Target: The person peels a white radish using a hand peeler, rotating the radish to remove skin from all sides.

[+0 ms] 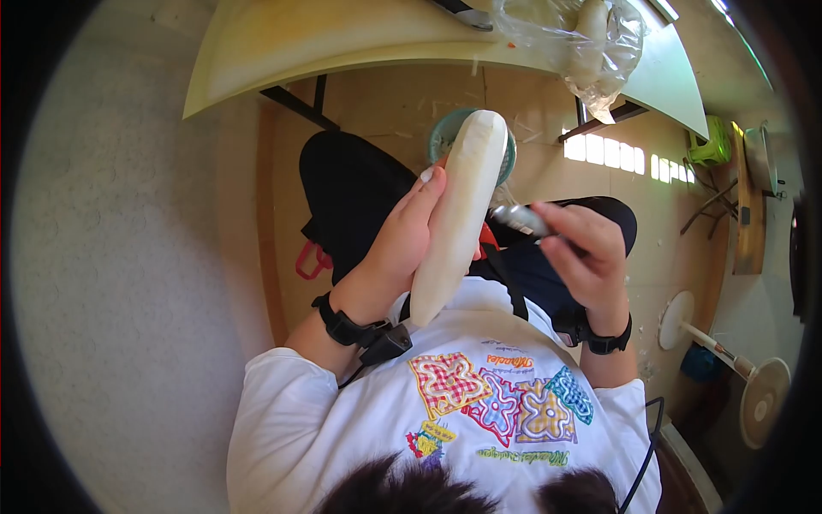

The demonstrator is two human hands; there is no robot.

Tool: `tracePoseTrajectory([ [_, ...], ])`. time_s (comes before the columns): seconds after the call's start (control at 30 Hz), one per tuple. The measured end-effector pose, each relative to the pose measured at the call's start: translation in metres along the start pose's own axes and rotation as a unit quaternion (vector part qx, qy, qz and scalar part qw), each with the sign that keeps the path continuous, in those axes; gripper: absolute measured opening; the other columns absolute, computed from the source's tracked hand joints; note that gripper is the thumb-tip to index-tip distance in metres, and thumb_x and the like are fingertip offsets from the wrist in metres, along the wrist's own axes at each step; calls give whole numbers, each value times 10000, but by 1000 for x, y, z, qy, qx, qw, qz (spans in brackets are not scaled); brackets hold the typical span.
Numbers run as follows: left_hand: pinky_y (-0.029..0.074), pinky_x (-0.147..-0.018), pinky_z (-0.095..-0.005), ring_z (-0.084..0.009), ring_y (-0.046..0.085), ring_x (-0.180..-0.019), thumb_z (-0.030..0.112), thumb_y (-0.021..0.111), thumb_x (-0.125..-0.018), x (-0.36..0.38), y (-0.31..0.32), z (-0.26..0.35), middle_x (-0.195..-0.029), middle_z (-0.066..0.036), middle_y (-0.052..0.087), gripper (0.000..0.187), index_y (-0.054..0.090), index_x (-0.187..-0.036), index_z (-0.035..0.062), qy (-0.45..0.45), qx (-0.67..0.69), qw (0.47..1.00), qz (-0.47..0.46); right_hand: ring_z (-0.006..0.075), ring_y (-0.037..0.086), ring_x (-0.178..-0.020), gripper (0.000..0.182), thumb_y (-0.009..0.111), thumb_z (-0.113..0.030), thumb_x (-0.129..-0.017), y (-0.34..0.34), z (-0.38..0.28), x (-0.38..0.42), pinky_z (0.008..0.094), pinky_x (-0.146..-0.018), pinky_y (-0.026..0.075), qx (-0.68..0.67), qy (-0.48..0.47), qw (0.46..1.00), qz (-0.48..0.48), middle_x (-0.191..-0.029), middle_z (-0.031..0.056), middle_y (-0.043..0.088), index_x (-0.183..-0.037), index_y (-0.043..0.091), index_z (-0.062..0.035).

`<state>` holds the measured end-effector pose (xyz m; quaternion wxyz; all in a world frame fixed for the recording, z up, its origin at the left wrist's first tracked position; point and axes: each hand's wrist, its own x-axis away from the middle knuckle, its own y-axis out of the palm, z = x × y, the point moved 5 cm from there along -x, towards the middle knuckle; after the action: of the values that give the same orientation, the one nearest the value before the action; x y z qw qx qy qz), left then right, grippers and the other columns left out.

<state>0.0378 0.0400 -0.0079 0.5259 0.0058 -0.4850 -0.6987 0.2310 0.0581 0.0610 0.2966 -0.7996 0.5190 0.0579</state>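
My left hand (409,227) is closed around a long, pale white radish (462,201), held at a slant in front of my chest, its wider end pointing away from me. The radish looks peeled, with smooth, slightly yellowish streaks. My right hand (591,253) grips what looks like a peeler (524,221), smeared by motion, its head just right of the radish and apart from it. Below the radish's far end, a teal bin (438,141) stands on the floor, partly hidden.
A pale table (342,43) spans the top, bearing a clear plastic bag (621,64) with more radishes and a dark-handled tool (467,13). Thin scraps lie on the floor. A white fan (765,398) and a green stool (711,150) stand at right; a wall (120,257) is at left.
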Motion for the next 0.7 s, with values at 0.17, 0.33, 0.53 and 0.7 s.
tracePoseTrajectory([
  [0.17, 568, -763, -338, -171, 637, -940, 398, 395, -1060, -8, 4, 0, -1170, -65, 600, 519, 302, -1519, 174, 62, 59, 996, -20, 200, 573, -566, 436, 811, -72, -717, 18, -9, -2, 309, -498, 445, 57, -18, 994, -91, -714, 37, 617, -1135, 748, -181],
  [0.33, 572, -788, -355, -173, 623, -1011, 438, 400, -1051, 1, 13, 4, -1186, -58, 593, 560, 265, -1538, 197, 84, 49, 992, -81, 187, 583, -575, 435, 808, -65, -714, 20, -26, -1, 301, -506, 463, 77, -64, 992, -75, -726, 30, 619, -1126, 751, -192],
  [0.53, 593, -632, -375, -206, 670, -829, 500, 396, -1033, 21, 25, 3, -1081, -108, 607, 613, 173, -1563, 288, 90, 26, 989, -117, 185, 585, -576, 446, 810, -64, -703, 21, -47, 6, 302, -505, 469, 96, -98, 988, -71, -746, 22, 627, -1122, 750, -204],
  [0.7, 575, -540, -373, -201, 659, -743, 519, 377, -1032, 36, 28, 5, -1035, -116, 605, 624, 139, -1568, 306, 107, -46, 991, -70, 177, 579, -569, 459, 803, -66, -704, 26, -56, 10, 298, -497, 467, 106, -108, 987, -58, -736, 13, 615, -1135, 745, -215],
])
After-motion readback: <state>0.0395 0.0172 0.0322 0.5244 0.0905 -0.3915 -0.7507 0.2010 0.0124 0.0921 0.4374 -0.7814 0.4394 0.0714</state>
